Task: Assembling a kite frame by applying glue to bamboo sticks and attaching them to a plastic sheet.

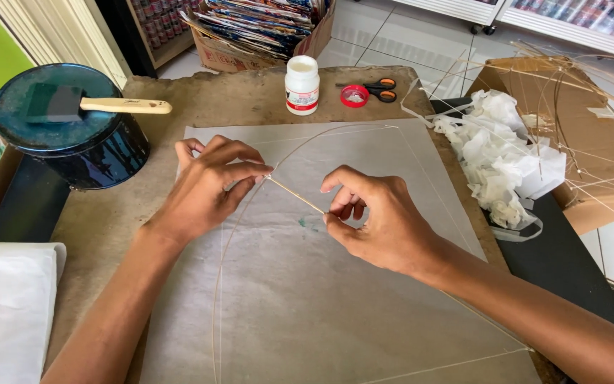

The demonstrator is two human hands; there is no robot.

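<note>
**Head view: two hands on a thin stick over kite paper**

Head view looks down on a brown desk [101, 220] with a sheet of pale paper [307, 299] spread flat on it. A thin stick [295, 195] lies slantwise just above the middle of the paper. The left hand [207, 186] pinches its upper end, fingers [250, 171] closed together on the tip where a curved bow [223, 256] crosses it. The right hand [378, 220] holds the lower end, thumb and forefinger clamped on the stick, the other fingers curled under.

A small green smear [303, 223] sits on the paper just beside the right hand. At the back of the desk stand a white glue bottle [302, 85] and orange-handled scissors [371, 91]. To the left a dark round tin [65, 128] carries a foam brush [94, 105] across its lid. Crumpled white scraps [499, 156] lie at the right edge, near a cardboard box [570, 135] holding more stick frames.

Risks, as I judge them: the stick looks slender enough to snap if either hand bends it. The paper looks thin; a pressing knuckle or a dragged stick end could tear or crease it. If the smear is wet, the right hand could spread it. A slip at the left pinch could let the bow spring off the crossing.
</note>
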